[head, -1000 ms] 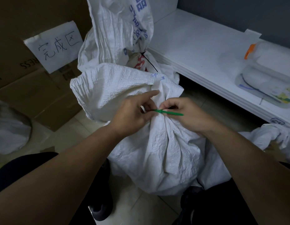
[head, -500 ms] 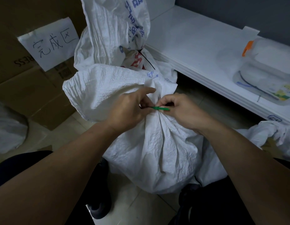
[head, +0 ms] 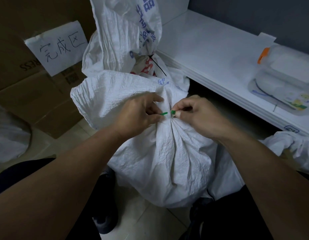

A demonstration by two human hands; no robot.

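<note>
1. Green tie (head: 164, 113) sits at the gathered neck of the white sack (head: 167, 153), right between our two hands. We see only two short green pieces of it, with a sliver of white cloth between them.
2. Our left hand (head: 138, 113) pinches the left green piece between the thumb and curled fingers, while its forefinger lies stretched over the folds above.
3. Our right hand (head: 198, 115) pinches the right green piece at its fingertips, with the fingers curled in.
4. We keep the hands close together, yet they do not touch each other. Both rest against the bunched cloth.
5. We cannot tell whether the tie runs all the way round the neck, since folds and fingers hide the rest of it.
6. The sack stands on the tiled floor (head: 146, 222) between our legs. Its mouth is drawn into pleats and its loose top flops over to the left.
7. Just behind it stands a second sack (head: 126, 32) with blue print, closed by a black tie (head: 158, 67).
8. To the left we see cardboard boxes (head: 29, 97) bearing a paper sign (head: 58, 49) with handwritten characters.
9. To the right runs a white ledge (head: 211, 49), and on it stand clear plastic containers (head: 285, 75), one with an orange cap.
</note>
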